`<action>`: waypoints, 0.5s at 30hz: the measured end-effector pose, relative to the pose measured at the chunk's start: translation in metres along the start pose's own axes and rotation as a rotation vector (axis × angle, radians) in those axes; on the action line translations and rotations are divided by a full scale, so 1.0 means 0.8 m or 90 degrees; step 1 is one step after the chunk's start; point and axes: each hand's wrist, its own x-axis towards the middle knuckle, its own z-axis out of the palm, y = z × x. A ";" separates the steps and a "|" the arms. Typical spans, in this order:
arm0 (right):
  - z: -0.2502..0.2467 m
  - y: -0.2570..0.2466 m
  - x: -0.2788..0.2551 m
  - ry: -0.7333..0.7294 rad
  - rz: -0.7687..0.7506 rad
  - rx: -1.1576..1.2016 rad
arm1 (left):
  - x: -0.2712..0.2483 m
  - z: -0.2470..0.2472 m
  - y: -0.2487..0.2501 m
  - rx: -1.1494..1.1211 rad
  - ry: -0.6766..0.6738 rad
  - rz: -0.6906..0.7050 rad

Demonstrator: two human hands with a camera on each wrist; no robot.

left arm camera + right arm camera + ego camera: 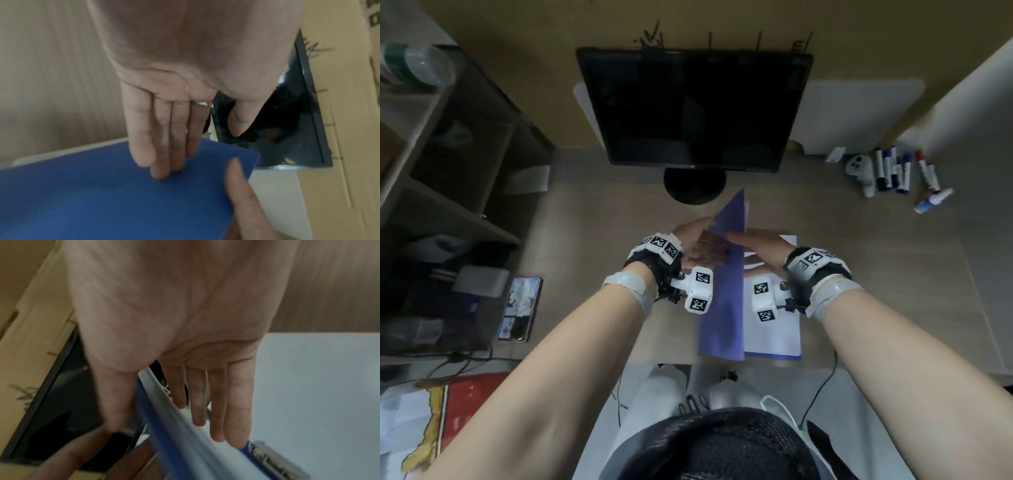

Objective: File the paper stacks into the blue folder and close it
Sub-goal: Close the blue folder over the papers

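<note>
The blue folder (726, 294) lies open on the desk with its left cover raised almost upright. White paper (772, 334) lies on its right half, beside a metal clip (273, 457). My left hand (697, 246) presses flat, straight fingers (164, 146) against the cover's outer face (102, 194). My right hand (758, 245) straddles the cover's top edge. Its thumb (238, 186) lies on the outer face and its fingers (218, 410) on the inner side, over the paper (318, 386).
A dark monitor (695, 106) stands just behind the folder. Several markers (893, 171) and a white controller (859, 169) lie at the back right. A phone (520, 308) sits at the left by the shelf unit (448, 154).
</note>
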 end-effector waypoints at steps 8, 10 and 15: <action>-0.097 0.094 0.038 0.284 0.125 -0.163 | 0.082 0.028 -0.056 0.215 0.166 -0.044; -0.101 0.125 0.064 0.299 0.142 -0.076 | 0.084 0.026 -0.068 0.224 0.172 -0.098; -0.083 0.156 0.072 0.333 0.220 -0.027 | 0.176 0.004 -0.128 0.177 0.102 -0.157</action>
